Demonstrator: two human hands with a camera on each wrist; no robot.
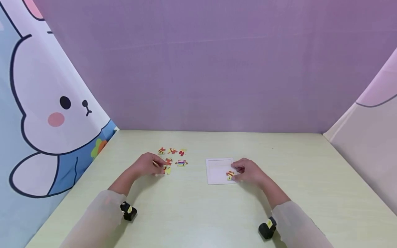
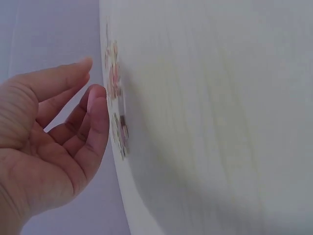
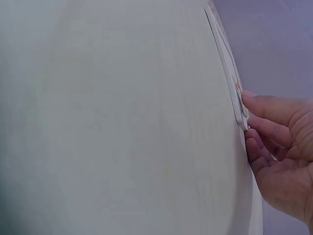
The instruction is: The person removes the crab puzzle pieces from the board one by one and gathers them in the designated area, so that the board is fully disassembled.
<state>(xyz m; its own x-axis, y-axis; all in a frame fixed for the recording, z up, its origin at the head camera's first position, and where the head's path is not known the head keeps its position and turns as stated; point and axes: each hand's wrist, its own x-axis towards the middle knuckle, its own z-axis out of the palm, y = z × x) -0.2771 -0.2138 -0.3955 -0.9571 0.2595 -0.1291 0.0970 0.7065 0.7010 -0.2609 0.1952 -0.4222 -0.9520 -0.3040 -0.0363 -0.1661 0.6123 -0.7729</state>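
Observation:
On the left of the table lie several colourful jigsaw pieces (image 1: 181,163). My left hand (image 1: 150,164) is over their near left side, its fingers loosely bent. In the left wrist view, its thumb and fingers are apart, with nothing between them, and pieces (image 2: 114,81) lie beyond the fingertips. Right of the pieces is a white square puzzle tray (image 1: 217,172). A red-and-yellow jigsaw piece (image 1: 230,175) sits in its near right corner. My right hand (image 1: 249,171) grips the tray's right edge, thumb against that piece and fingers curled at the side, partly hidden.
The pale wooden table (image 1: 192,210) ends at a purple backdrop (image 1: 217,79). A cartoon rabbit cloth (image 1: 56,89) hangs on the left. Black wrist cameras (image 1: 128,210) sit at both sleeves.

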